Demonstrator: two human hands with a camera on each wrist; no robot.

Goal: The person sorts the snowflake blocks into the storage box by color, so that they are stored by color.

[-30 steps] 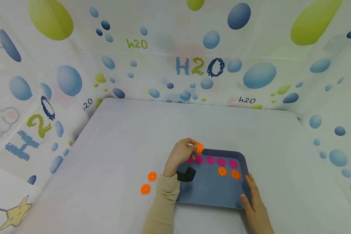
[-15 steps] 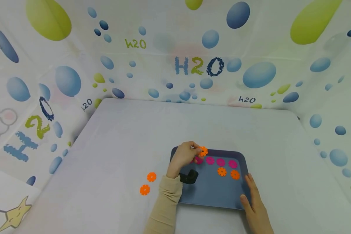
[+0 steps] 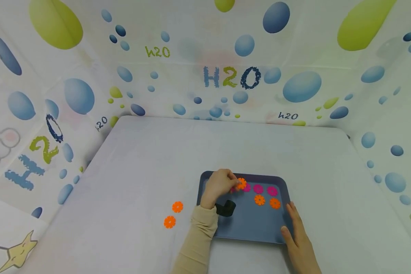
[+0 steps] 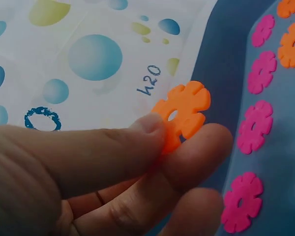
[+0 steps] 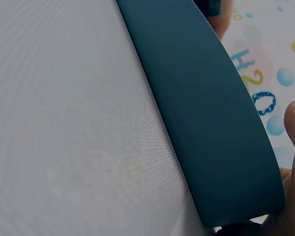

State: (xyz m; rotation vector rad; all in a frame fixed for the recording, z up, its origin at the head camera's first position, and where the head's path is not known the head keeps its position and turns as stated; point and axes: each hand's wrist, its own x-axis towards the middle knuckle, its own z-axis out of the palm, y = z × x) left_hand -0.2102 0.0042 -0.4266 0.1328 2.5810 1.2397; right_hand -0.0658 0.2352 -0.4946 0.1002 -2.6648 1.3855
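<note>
My left hand (image 3: pixel 220 187) pinches an orange flower-shaped disc (image 4: pixel 191 104) between thumb and index finger. It is over the back part of a blue-grey tray (image 3: pixel 246 228), close above a row of several pink discs (image 3: pixel 258 189) of the same shape. In the left wrist view, the thumb and index finger cover the disc's near edge. Two more orange discs (image 3: pixel 259 200) lie in the tray in front of the pink row, at its right end. My right hand (image 3: pixel 299 243) rests at the tray's right edge, fingers extended along the side, thumb over the front corner.
Two loose orange discs (image 3: pixel 177 207) lie on the white table (image 3: pixel 130 171) left of the tray. A black wrist camera (image 3: pixel 227 208) on the left wrist hides part of the tray. A printed backdrop (image 3: pixel 178 83) rises behind the table.
My left hand has moved right and slightly nearer, carrying the pinched orange disc from the tray's back rim to over the pink row. The right hand stays in place.
</note>
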